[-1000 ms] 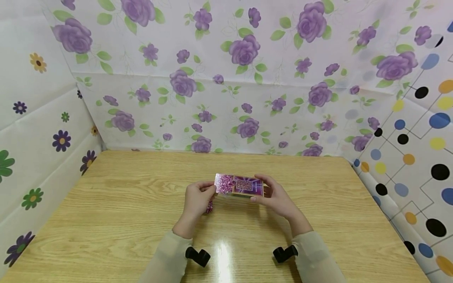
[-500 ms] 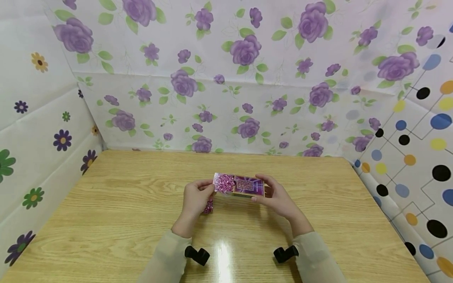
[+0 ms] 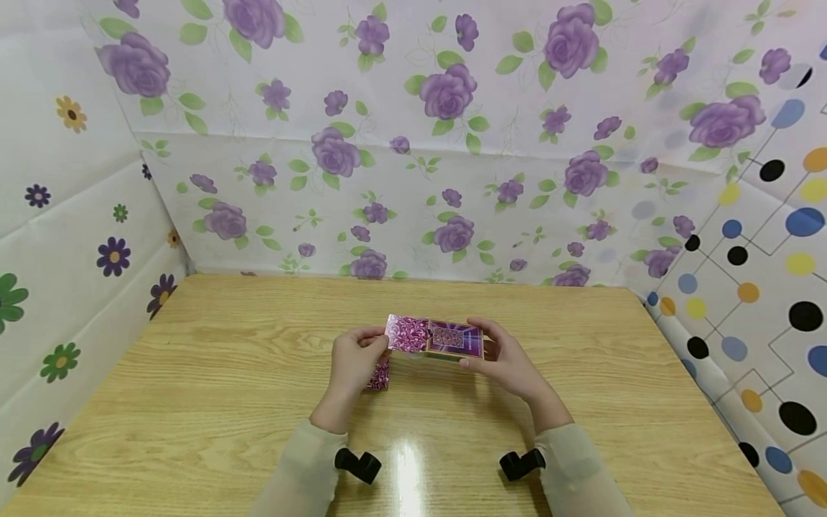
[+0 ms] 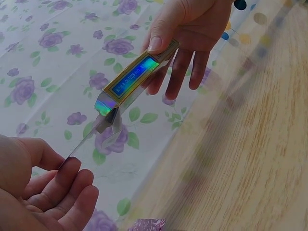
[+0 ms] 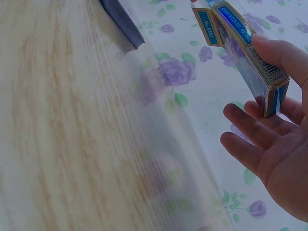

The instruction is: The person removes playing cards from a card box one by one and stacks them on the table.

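Observation:
A purple playing card box [image 3: 455, 339] is held above the table, its long sides gripped between the thumb and fingers of my right hand [image 3: 508, 360]. My left hand [image 3: 352, 361] pinches the outer end of a playing card [image 3: 407, 334] with a pink-and-white swirled back, which sticks out of the box's left end. Seen edge-on in the left wrist view, the card [image 4: 83, 141] looks thin, and an open flap [image 4: 115, 127] hangs at the box mouth. More cards [image 3: 380, 377] with the same pattern lie on the table, partly hidden by my left hand. The right wrist view shows the box's barcode side [image 5: 267, 67].
The wooden table [image 3: 245, 373] reaches back to a wall sheet [image 3: 400, 187] with purple flowers. A dotted sheet [image 3: 762, 316] stands on the right, a flowered one [image 3: 84, 215] on the left. Each wrist carries a black camera mount [image 3: 359, 467].
My left hand has shifted slightly left, and a little more of the card shows outside the box. More of the cards on the table has come into view. My right hand stays nearly still.

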